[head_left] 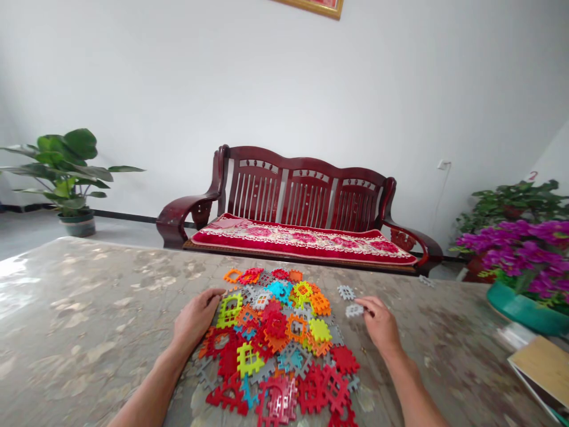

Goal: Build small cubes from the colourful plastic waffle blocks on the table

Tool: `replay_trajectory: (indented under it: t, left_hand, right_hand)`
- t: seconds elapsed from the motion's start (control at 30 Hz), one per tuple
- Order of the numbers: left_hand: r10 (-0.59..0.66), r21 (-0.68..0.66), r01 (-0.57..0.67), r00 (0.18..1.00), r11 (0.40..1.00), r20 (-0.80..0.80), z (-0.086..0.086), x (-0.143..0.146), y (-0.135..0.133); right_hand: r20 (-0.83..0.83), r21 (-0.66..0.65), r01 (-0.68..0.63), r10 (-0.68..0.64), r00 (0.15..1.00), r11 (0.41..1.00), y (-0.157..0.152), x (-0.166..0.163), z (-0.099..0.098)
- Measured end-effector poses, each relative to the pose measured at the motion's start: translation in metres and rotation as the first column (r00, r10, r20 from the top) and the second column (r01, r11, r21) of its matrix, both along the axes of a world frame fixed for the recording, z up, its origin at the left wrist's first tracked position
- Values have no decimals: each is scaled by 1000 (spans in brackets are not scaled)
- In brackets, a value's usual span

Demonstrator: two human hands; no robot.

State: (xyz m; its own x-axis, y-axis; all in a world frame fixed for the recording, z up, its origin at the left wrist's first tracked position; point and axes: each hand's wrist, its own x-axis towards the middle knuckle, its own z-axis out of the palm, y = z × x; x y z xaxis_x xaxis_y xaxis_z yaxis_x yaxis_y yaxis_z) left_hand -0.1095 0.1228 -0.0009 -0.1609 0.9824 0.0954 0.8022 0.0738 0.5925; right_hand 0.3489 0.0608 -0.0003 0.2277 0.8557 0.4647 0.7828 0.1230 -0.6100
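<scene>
A heap of plastic interlocking building pieces [276,325] in red, orange, yellow-green, blue and grey lies between my hands. My left hand [198,315] rests at the heap's left edge, near a yellow-green window-shaped piece [230,311]. Its fingers are drawn together, and whatever may be between them is hidden. To the right of the heap, my right hand [380,323] pinches a grey interlocking piece [354,310] by its right side, close to the tabletop. Just beyond that lies another grey piece [346,292], apart from the heap.
The table [111,308] has a shiny floral cover. A single grey piece [427,281] lies near its far edge. At right stand purple flowers in a green planter [524,308], beside a tan-topped box or book [540,365]. Behind the table is a wooden bench [306,196].
</scene>
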Motion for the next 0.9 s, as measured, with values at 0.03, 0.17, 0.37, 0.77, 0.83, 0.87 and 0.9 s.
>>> replay_trajectory:
  t: [0.03, 0.17, 0.37, 0.77, 0.83, 0.87, 0.9]
  left_hand:
    - [-3, 1, 3, 1000, 1000, 2, 0, 0, 0]
    - [4, 2, -4, 1000, 1000, -2, 2, 1, 0]
    - [0, -15, 0, 1000, 1000, 6, 3, 1, 0]
    - [-18, -31, 17, 1000, 999, -7, 2, 2, 1]
    - [-10, -25, 9, 1000, 1000, -15, 1, 2, 1]
    - [-6, -21, 5, 1000, 1000, -19, 1, 2, 1]
    - [-4, -20, 3, 1000, 1000, -21, 1, 2, 1]
  right_hand:
    - [20, -39, 25, -24, 1000, 999, -1, 8, -5]
    - [-10, -186, 133, -137, 990, 974, -1, 28, -20]
    - [-270, -274, -82, 5, 963, 958, 0, 36, -19]
    - [60, -243, 74, -61, 996, 967, 1, 28, -22]
    - [67, -214, 117, -105, 992, 970, 3, 28, -24]
    - [61, -202, 136, -127, 990, 970, 4, 28, -24]
    - [46, -190, 156, -150, 988, 969, 6, 28, -25]
